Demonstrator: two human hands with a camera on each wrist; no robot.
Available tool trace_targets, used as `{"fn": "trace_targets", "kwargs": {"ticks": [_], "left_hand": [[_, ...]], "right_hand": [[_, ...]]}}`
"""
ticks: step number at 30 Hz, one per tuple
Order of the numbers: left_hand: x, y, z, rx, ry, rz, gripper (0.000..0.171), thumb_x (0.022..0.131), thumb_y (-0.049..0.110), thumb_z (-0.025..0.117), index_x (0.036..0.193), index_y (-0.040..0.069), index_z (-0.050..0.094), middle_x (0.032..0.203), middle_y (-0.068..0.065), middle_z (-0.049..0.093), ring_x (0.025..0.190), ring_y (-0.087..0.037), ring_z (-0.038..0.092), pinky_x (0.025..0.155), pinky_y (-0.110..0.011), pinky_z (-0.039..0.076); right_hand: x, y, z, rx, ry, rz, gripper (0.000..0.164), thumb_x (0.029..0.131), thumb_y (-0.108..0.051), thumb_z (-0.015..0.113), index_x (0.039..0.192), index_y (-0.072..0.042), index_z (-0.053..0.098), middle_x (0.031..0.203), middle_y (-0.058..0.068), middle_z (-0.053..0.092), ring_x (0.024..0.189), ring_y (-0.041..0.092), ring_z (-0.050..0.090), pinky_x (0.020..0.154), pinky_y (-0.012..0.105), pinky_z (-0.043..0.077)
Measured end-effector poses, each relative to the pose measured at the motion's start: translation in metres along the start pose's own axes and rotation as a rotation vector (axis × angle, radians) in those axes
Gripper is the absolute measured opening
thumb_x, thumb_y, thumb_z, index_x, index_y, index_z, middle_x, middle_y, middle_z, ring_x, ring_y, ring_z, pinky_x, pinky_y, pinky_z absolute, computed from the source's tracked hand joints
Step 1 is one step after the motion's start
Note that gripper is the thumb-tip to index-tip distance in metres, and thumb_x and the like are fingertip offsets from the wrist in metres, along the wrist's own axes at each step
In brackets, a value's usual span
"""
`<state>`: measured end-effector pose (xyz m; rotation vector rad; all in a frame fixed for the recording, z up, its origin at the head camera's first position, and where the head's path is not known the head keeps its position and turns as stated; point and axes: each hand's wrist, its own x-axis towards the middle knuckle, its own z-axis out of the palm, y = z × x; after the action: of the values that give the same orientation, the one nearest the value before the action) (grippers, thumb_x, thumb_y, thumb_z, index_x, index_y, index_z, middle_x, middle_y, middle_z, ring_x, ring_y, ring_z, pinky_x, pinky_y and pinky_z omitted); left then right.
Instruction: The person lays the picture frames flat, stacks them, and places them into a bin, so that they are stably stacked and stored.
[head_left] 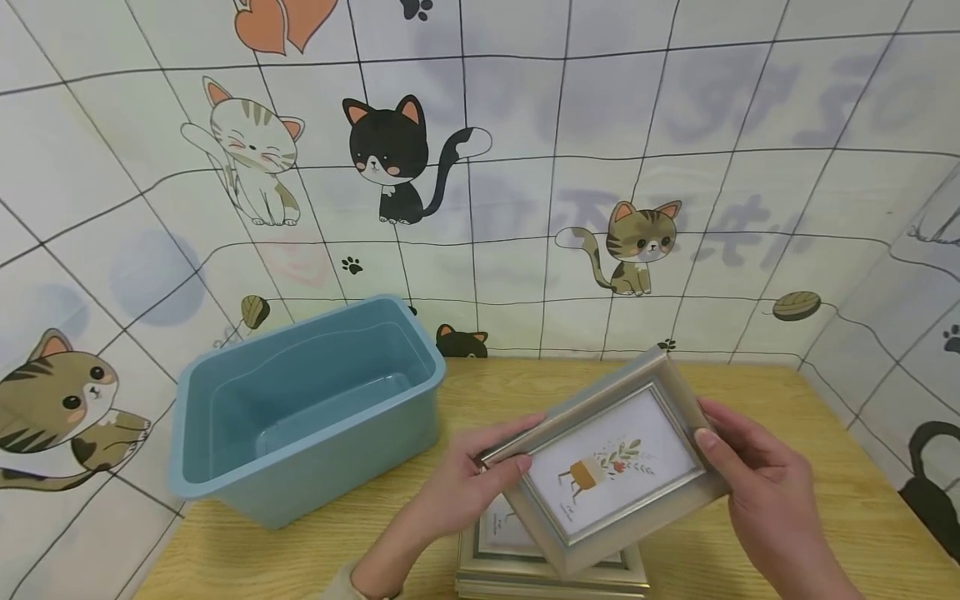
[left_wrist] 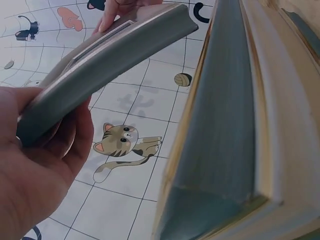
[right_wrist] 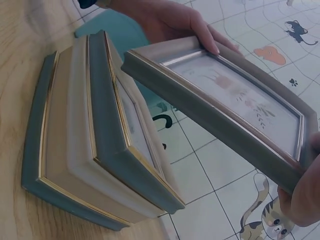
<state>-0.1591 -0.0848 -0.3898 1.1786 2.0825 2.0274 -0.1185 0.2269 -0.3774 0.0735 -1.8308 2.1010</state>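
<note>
A silver-beige picture frame (head_left: 617, 467) with a print of a plant in an orange pot is held tilted above a stack of similar picture frames (head_left: 551, 575). My left hand (head_left: 468, 483) grips its left side, thumb on the front and fingers behind. On the opposite side my right hand (head_left: 765, 483) pinches the edge, thumb over the front. The right wrist view shows the held frame apart from the stack (right_wrist: 95, 135), whose layers have grey-green and cream sides with gold trim. The left hand (right_wrist: 170, 22) appears at the frame's far edge there.
A blue plastic bin (head_left: 307, 408) stands on the wooden table (head_left: 750, 408) to the left, its visible inside holding nothing. Behind the table, a cat-patterned wall covering (head_left: 517, 192) runs close along the back and both sides.
</note>
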Motion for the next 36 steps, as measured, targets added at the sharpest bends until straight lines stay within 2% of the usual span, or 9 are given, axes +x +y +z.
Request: {"fn": "trace_targets", "kwargs": {"ticks": [4, 7, 10, 14, 18, 21, 24, 30, 36], "left_hand": [[0.001, 0.000, -0.006, 0.067, 0.182, 0.011, 0.033, 0.093, -0.005, 0.068, 0.126, -0.005, 0.069, 0.120, -0.019, 0.071, 0.087, -0.008, 0.067, 0.068, -0.026, 0.057], [-0.001, 0.001, -0.011, 0.101, 0.282, -0.025, 0.028, 0.090, -0.005, 0.072, 0.118, -0.005, 0.074, 0.111, -0.018, 0.074, 0.062, -0.004, 0.053, 0.051, -0.022, 0.045], [-0.001, -0.001, -0.014, 0.091, 0.353, -0.121, 0.025, 0.090, -0.001, 0.075, 0.115, -0.001, 0.077, 0.104, -0.016, 0.075, 0.055, -0.006, 0.042, 0.051, -0.021, 0.039], [0.000, -0.003, -0.016, 0.053, 0.422, -0.251, 0.023, 0.090, 0.005, 0.077, 0.113, 0.004, 0.079, 0.105, -0.012, 0.075, 0.069, -0.011, 0.055, 0.061, -0.023, 0.047], [0.000, -0.010, -0.017, 0.110, 0.426, -0.320, 0.022, 0.088, 0.006, 0.080, 0.110, 0.006, 0.080, 0.110, -0.009, 0.075, 0.085, -0.014, 0.064, 0.070, -0.026, 0.053], [-0.001, -0.015, -0.017, 0.184, 0.422, -0.348, 0.021, 0.087, 0.006, 0.081, 0.107, 0.009, 0.081, 0.094, -0.005, 0.073, 0.073, -0.011, 0.058, 0.062, -0.023, 0.048], [-0.001, -0.021, -0.019, 0.238, 0.427, -0.360, 0.019, 0.087, 0.006, 0.080, 0.106, 0.011, 0.082, 0.093, -0.003, 0.073, 0.072, -0.011, 0.052, 0.060, -0.023, 0.041], [-0.003, -0.037, -0.020, 0.303, 0.419, -0.390, 0.019, 0.089, 0.007, 0.077, 0.107, 0.010, 0.081, 0.117, -0.002, 0.074, 0.112, -0.021, 0.062, 0.093, -0.035, 0.049], [-0.003, -0.045, -0.020, 0.307, 0.389, -0.445, 0.020, 0.089, 0.008, 0.075, 0.108, 0.010, 0.081, 0.118, -0.002, 0.073, 0.117, -0.023, 0.060, 0.099, -0.044, 0.046]], "right_hand": [[-0.001, 0.002, 0.005, -0.015, -0.021, 0.073, 0.041, 0.099, 0.005, 0.063, 0.137, -0.009, 0.067, 0.116, -0.005, 0.071, 0.097, 0.009, 0.063, 0.076, 0.021, 0.055], [-0.003, 0.004, 0.007, -0.141, -0.031, 0.133, 0.041, 0.099, -0.003, 0.068, 0.137, -0.015, 0.067, 0.114, -0.010, 0.070, 0.097, 0.007, 0.064, 0.072, 0.023, 0.056], [-0.006, 0.006, 0.008, -0.259, -0.036, 0.154, 0.044, 0.096, -0.006, 0.073, 0.138, -0.017, 0.067, 0.108, -0.010, 0.072, 0.092, 0.007, 0.066, 0.068, 0.026, 0.057], [-0.011, 0.011, 0.009, -0.340, -0.096, 0.108, 0.055, 0.093, 0.000, 0.074, 0.144, -0.015, 0.060, 0.101, -0.004, 0.074, 0.088, 0.010, 0.069, 0.067, 0.027, 0.057], [-0.015, 0.020, 0.008, -0.420, -0.167, 0.076, 0.059, 0.092, 0.001, 0.074, 0.147, -0.011, 0.056, 0.103, -0.005, 0.072, 0.085, 0.012, 0.068, 0.067, 0.027, 0.056], [-0.018, 0.028, 0.008, -0.460, -0.208, 0.093, 0.058, 0.092, -0.003, 0.075, 0.147, -0.010, 0.056, 0.110, 0.001, 0.066, 0.081, 0.015, 0.066, 0.066, 0.029, 0.056], [-0.020, 0.032, 0.011, -0.475, -0.242, 0.153, 0.060, 0.092, -0.006, 0.076, 0.148, -0.010, 0.054, 0.116, 0.008, 0.062, 0.079, 0.016, 0.065, 0.065, 0.030, 0.055], [-0.027, 0.037, 0.016, -0.491, -0.274, 0.219, 0.064, 0.090, -0.004, 0.077, 0.149, -0.005, 0.053, 0.121, 0.015, 0.059, 0.076, 0.015, 0.065, 0.066, 0.030, 0.056], [-0.031, 0.044, 0.015, -0.517, -0.279, 0.231, 0.066, 0.088, -0.002, 0.078, 0.148, 0.000, 0.051, 0.123, 0.015, 0.060, 0.076, 0.013, 0.064, 0.065, 0.027, 0.054]]}}
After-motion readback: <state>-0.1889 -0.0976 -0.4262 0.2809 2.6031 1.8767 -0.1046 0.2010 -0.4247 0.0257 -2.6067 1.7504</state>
